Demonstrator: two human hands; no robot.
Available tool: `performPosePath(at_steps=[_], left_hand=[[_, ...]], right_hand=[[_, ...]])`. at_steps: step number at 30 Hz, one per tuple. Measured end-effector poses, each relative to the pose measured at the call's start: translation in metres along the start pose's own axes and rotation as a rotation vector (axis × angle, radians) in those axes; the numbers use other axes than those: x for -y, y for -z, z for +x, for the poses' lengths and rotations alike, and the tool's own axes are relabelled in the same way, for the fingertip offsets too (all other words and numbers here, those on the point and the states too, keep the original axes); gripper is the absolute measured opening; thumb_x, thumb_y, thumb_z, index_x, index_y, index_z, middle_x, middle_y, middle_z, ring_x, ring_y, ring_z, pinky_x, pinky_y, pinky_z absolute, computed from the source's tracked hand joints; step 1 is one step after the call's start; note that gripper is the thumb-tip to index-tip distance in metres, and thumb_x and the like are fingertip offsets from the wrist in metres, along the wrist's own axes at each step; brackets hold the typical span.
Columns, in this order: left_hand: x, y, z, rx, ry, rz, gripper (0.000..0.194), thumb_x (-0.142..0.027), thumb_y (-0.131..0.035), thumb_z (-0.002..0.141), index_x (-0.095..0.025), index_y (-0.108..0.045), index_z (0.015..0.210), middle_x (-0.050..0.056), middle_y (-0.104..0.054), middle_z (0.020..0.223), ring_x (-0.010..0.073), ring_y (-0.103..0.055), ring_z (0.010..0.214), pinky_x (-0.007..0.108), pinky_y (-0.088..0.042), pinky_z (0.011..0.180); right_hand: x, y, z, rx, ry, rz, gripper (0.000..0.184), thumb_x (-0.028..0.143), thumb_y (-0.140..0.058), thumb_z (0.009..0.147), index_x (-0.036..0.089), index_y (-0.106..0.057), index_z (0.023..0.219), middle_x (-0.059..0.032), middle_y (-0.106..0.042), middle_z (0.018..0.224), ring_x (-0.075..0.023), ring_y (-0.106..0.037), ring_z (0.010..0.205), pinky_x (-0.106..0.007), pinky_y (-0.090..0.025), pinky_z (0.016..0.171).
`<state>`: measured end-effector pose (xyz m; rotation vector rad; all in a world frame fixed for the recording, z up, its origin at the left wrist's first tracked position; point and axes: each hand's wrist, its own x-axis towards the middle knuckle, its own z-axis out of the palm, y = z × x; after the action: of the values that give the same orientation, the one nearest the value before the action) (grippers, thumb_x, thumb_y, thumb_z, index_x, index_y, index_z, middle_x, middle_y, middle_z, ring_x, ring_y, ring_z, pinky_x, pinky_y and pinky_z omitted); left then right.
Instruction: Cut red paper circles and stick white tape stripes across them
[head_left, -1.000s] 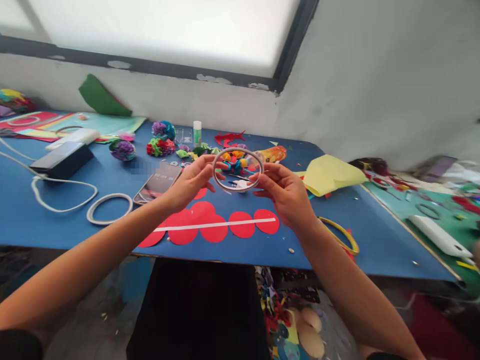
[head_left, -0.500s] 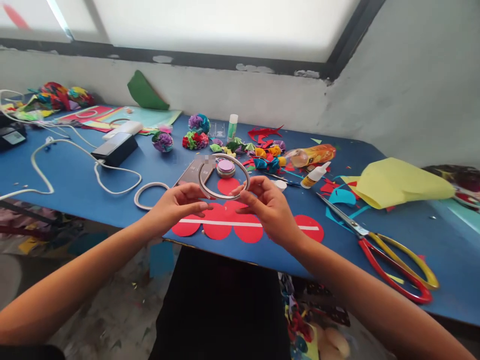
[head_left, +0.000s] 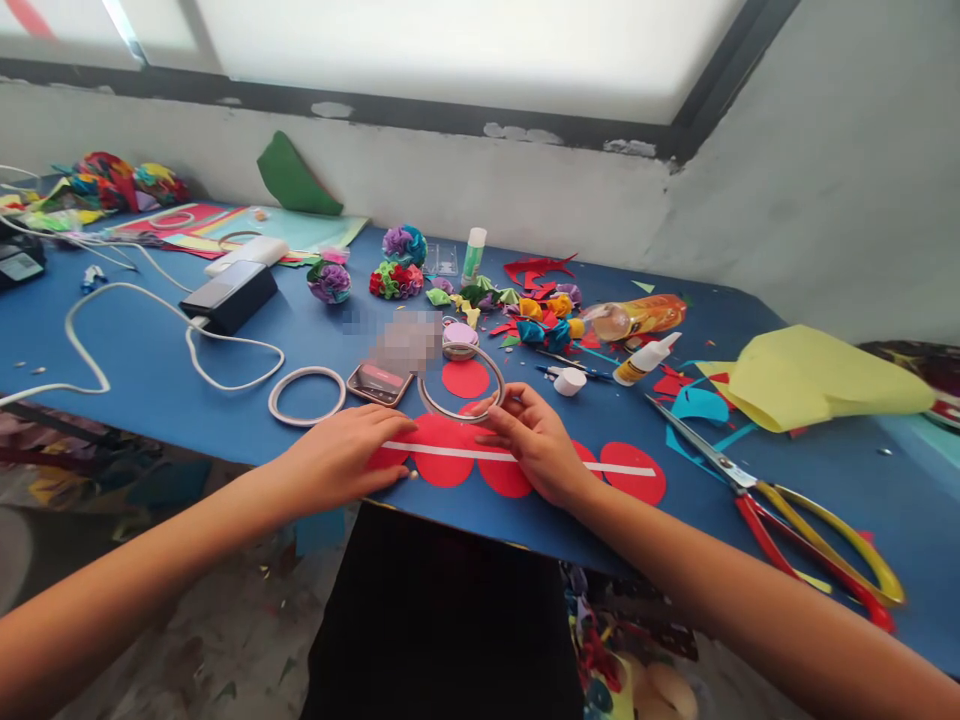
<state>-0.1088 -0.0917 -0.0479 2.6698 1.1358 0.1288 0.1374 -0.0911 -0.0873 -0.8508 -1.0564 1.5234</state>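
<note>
A thin ring of tape (head_left: 450,409) lies on the blue table (head_left: 150,385), over one of the red paper circles. My right hand (head_left: 534,447) has its fingertips curled on the ring's near right edge. A row of red paper circles (head_left: 444,472) joined by a white strip (head_left: 630,467) lies at the table's front edge. My left hand (head_left: 341,458) rests flat with fingers stretched, its tips on the left end of that row.
A second white ring (head_left: 306,395) and a phone (head_left: 377,383) lie left of the ring. Red-and-yellow scissors (head_left: 810,530), yellow paper (head_left: 810,375), a glue bottle (head_left: 645,358), paper flowers (head_left: 397,265) and a black box (head_left: 229,295) with a white cable are around.
Both hands came down from holding the ring up in the air. The ring now lies on the table and my left hand has let go and lies flat.
</note>
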Motion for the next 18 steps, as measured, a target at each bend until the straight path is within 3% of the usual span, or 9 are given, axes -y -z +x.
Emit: performPosePath(at_steps=[4, 8, 13, 18], left_hand=[[-0.003, 0.004, 0.008, -0.011, -0.085, 0.187, 0.020, -0.026, -0.050, 0.090, -0.019, -0.064, 0.102, 0.008, -0.070, 0.103, 0.0237, -0.067, 0.091, 0.036, -0.051, 0.079], [-0.006, 0.005, 0.009, -0.056, -0.197, 0.345, 0.017, -0.011, -0.049, 0.088, -0.017, -0.065, 0.085, 0.008, -0.071, 0.091, 0.0208, -0.067, 0.081, 0.033, -0.049, 0.077], [-0.015, 0.003, 0.013, -0.131, -0.311, 0.366, 0.018, -0.007, -0.047, 0.089, -0.017, -0.062, 0.088, 0.007, -0.069, 0.088, 0.0172, -0.064, 0.080, 0.029, -0.048, 0.075], [-0.040, -0.002, 0.042, -0.240, -0.465, 0.391, 0.020, -0.009, -0.041, 0.093, -0.015, -0.060, 0.092, 0.007, -0.069, 0.086, 0.0176, -0.063, 0.080, 0.031, -0.048, 0.075]], right_hand=[[0.019, 0.007, 0.000, -0.031, 0.057, -0.007, 0.022, 0.033, -0.074, 0.076, 0.024, -0.057, 0.086, 0.0041, -0.072, 0.084, -0.0118, -0.069, 0.080, -0.019, -0.059, 0.060], [0.039, 0.028, -0.004, -0.088, 0.127, -0.036, 0.021, 0.032, -0.075, 0.076, 0.025, -0.058, 0.087, 0.0047, -0.072, 0.084, -0.0121, -0.069, 0.081, -0.018, -0.058, 0.059], [0.057, 0.056, -0.009, -0.201, 0.217, -0.073, 0.020, 0.032, -0.075, 0.076, 0.025, -0.060, 0.087, 0.0054, -0.074, 0.083, -0.0108, -0.070, 0.077, -0.016, -0.058, 0.056], [0.072, 0.067, -0.012, -0.226, 0.246, -0.076, 0.025, 0.033, -0.079, 0.072, 0.025, -0.059, 0.086, 0.0055, -0.074, 0.080, -0.0109, -0.070, 0.073, -0.016, -0.057, 0.055]])
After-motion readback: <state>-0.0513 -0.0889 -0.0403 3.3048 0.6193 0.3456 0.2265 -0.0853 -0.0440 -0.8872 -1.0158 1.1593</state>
